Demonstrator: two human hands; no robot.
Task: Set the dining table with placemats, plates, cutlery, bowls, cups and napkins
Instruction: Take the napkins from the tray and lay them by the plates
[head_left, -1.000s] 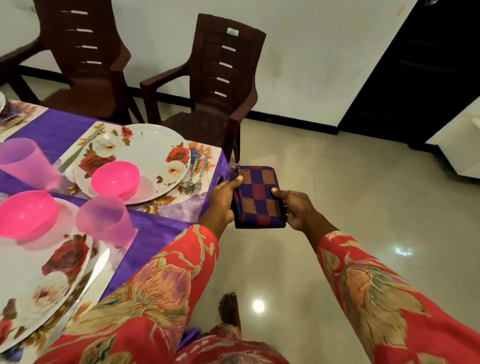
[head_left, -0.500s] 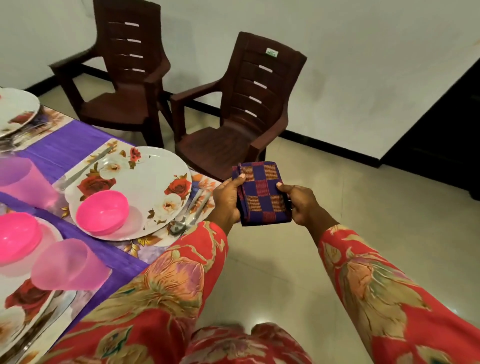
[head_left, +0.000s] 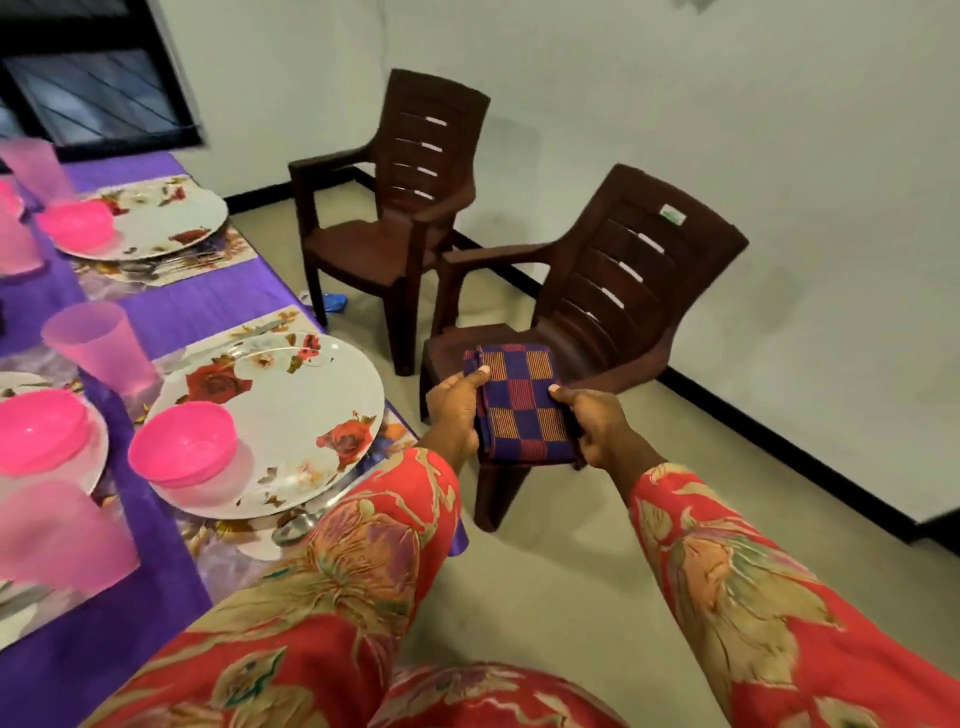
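Both hands hold a folded checked napkin (head_left: 522, 410) in the air, off the bench edge and in front of the nearer brown chair (head_left: 613, 312). The left hand (head_left: 454, 410) grips the napkin's left edge — thumb on top, remaining fingers curled underneath. The right hand (head_left: 592, 423) grips the right edge in the same manner. On the bench (head_left: 171, 587), covered in purple cloth, the nearest floral plate (head_left: 291, 410) carries a pink bowl (head_left: 182, 444) and rests on a floral placemat (head_left: 228, 551); a pink cup (head_left: 98, 345) stands just beyond it. A second chair (head_left: 395, 208) stands farther back.
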